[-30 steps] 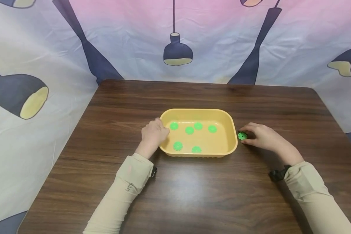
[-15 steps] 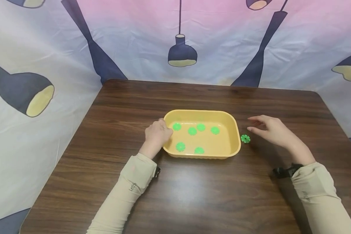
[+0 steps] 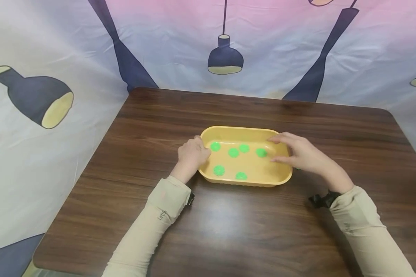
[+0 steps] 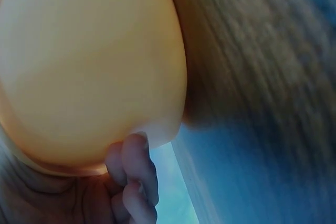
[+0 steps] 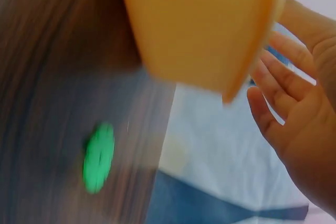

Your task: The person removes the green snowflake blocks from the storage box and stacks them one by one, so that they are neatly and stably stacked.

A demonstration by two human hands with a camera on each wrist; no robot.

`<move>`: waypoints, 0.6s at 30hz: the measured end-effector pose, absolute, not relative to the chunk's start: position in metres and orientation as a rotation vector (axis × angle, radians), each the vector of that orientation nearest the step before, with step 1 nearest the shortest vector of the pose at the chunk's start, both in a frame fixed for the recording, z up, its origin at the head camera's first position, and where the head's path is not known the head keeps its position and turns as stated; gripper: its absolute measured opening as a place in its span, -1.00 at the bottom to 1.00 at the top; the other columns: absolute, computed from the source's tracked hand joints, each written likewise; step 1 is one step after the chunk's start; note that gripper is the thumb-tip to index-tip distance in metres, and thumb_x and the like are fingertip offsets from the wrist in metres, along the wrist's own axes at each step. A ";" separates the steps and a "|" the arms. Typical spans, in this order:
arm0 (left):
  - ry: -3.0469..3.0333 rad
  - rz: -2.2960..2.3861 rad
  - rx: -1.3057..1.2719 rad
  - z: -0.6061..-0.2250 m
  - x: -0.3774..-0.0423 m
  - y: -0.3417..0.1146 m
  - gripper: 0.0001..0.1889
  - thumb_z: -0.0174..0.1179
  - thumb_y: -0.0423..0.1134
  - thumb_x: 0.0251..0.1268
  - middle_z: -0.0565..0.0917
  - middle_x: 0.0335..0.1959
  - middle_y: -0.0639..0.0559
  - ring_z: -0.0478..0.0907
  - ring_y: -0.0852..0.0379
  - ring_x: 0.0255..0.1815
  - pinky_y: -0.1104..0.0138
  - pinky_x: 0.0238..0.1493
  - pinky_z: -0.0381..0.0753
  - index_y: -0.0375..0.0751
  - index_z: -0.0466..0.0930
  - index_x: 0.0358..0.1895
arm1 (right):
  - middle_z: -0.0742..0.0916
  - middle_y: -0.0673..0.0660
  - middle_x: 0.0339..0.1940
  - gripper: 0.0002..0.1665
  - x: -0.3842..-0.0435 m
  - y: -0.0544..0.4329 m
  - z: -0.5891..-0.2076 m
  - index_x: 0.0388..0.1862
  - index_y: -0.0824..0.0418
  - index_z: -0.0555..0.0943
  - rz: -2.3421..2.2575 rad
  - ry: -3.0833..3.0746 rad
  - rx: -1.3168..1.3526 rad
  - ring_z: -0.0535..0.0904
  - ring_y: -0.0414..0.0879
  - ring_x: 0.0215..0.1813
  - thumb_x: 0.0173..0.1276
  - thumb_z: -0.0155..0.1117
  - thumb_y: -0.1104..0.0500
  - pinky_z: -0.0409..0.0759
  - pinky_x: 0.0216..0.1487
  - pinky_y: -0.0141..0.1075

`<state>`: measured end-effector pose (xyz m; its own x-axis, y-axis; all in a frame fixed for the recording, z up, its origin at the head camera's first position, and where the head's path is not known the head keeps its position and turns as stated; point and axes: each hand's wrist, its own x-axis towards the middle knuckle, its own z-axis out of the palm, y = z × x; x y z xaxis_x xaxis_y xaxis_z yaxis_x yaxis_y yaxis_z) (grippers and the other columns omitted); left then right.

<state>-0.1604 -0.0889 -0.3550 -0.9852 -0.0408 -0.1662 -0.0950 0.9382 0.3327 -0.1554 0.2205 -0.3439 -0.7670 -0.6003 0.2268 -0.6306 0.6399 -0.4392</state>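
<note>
A yellow plastic basin (image 3: 242, 184) stands on the table with several green notched discs lying flat in it, one of them a disc (image 3: 219, 170) near its front left. My left hand (image 3: 191, 157) grips the basin's left rim; in the left wrist view its curled fingers (image 4: 139, 161) press the outer wall. Over the right rim reaches my right hand (image 3: 303, 154), thumb and fingers spread apart with nothing between them. On the table just right of the basin lies one more green disc (image 5: 98, 158), mostly hidden under the right hand in the head view.
The dark wood table (image 3: 222, 231) extends around the basin on all sides. A printed cloth (image 3: 180, 50) with lamp pictures hangs behind its far edge. Both sleeves carry a black wrist strap, such as the right strap (image 3: 325, 199).
My right hand let go of the green disc on the table, rose off it, then moved left over the basin's right rim. The left hand keeps its hold. The head view shifted slightly.
</note>
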 end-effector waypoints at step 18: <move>2.966 0.443 -0.148 -0.356 -0.162 -0.085 -0.60 0.00 -0.20 -0.01 0.58 -0.44 -0.12 0.58 -0.12 -0.34 0.10 -0.36 0.49 -0.28 0.40 -0.05 | 0.58 -0.03 0.08 -0.42 -0.154 0.151 -0.368 0.14 0.11 0.52 0.645 -2.965 1.542 0.47 -0.09 0.16 0.10 0.42 0.12 0.42 0.15 -0.17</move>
